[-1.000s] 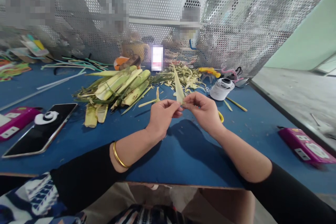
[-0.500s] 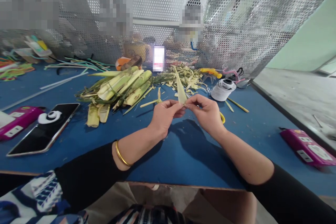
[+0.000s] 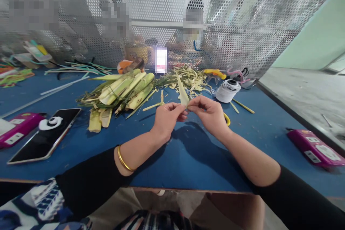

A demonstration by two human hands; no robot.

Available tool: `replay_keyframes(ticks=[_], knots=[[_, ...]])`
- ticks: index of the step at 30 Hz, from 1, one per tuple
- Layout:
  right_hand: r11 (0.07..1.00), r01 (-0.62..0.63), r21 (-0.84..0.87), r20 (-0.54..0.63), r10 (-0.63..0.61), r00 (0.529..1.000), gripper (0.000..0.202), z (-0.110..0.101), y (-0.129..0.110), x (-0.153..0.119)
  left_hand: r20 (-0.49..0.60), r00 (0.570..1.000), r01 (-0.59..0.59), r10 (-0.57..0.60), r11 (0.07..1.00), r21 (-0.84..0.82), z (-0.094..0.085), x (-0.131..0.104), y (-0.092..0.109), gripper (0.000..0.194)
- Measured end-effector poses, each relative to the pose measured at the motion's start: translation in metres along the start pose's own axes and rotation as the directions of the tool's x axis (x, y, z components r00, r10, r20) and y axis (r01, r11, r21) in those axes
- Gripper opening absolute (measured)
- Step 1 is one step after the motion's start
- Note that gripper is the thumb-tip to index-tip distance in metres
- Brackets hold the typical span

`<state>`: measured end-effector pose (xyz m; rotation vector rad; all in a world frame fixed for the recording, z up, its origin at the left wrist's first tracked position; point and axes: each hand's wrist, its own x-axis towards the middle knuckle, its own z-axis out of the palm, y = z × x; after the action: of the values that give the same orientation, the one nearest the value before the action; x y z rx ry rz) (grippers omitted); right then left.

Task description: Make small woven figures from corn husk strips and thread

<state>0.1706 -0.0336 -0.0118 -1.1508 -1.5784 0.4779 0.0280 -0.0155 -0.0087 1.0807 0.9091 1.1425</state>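
Pale husk piece [image 3: 183,93]: light green-yellow, broad at the base and tapering to a point, it is held above the blue table [image 3: 172,165], before the heap of shredded husk [image 3: 195,79]. Compared with the preceding frame, the arrangement is nearly unchanged; the tip appears slightly lower against the heap. The left hand [image 3: 166,119] and right hand [image 3: 210,115] meet at the base, each pinching it between thumb and forefinger; the fingertips overlap, so their exact contact is hard to discern. Both forearms angle inward. The husk bundle [image 3: 121,91] lies left, the thread spool [image 3: 226,92] right.
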Motion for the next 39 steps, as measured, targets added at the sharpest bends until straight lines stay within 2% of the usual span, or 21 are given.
replay_keyframes(ticks=[7,16,23,27,31,35,39], knots=[[0.990,0.085,-0.110,-0.014,-0.087,0.996,0.009,0.0002,-0.0016,-0.0016,0.046,0.994,0.102,-0.098,0.989,-0.110,-0.0012,0.0020,0.0005,0.012],[0.998,-0.047,-0.031,-0.100,0.044,0.994,0.009,0.0024,0.0010,-0.0012,0.037,0.999,0.033,-0.029,0.994,-0.107,0.0009,0.0003,-0.0031,0.012],[0.998,-0.065,-0.011,-0.081,0.064,0.995,0.007,0.0004,0.0029,0.0004,0.032,0.999,-0.014,0.015,0.999,-0.037,0.0018,-0.0005,-0.0032,0.010],[0.998,0.021,-0.056,-0.036,-0.023,0.999,0.007,0.0007,0.0005,-0.0005,0.002,1.000,0.020,-0.020,0.999,-0.041,0.0012,0.0000,-0.0018,0.012],[0.978,0.121,-0.167,-0.001,-0.123,0.992,0.006,0.0005,0.0001,-0.0022,0.020,0.997,0.075,-0.074,0.993,-0.091,-0.0011,0.0006,-0.0002,0.015],[0.949,0.174,-0.263,-0.012,-0.184,0.983,0.009,-0.0010,0.0026,-0.0025,0.064,0.990,0.132,-0.125,0.983,-0.131,-0.0026,0.0017,0.0014,0.009],[0.946,0.183,-0.266,0.006,-0.188,0.982,0.011,-0.0013,0.0029,-0.0019,0.047,0.990,0.136,-0.130,0.978,-0.157,-0.0027,0.0034,0.0016,0.010]])
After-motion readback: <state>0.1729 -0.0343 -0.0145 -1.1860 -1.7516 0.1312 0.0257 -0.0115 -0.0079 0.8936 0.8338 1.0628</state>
